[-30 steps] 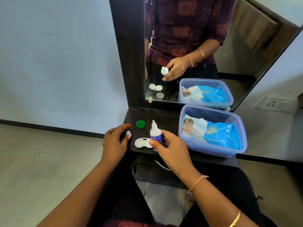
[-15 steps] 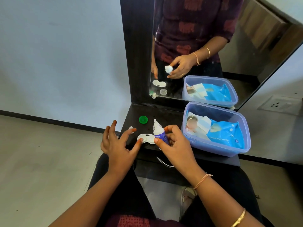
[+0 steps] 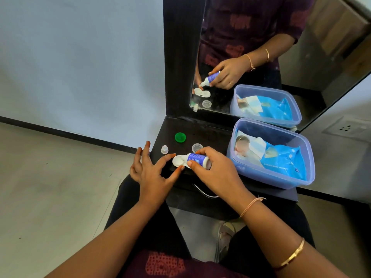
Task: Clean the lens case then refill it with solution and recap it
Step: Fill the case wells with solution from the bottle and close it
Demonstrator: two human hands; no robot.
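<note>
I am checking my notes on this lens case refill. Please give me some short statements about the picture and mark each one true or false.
1. The right hand holds the solution bottle tipped over the lens case. True.
2. The green cap is screwed onto the lens case. False: it lies apart on the dark shelf, behind the case.
3. The left hand steadies the lens case with its fingers. True.
4. The bottle's small white cap is on the bottle. False: it stands on the shelf, left of the case.
5. The blue plastic box is empty. False: a blue pack of wipes lies in it.
</note>
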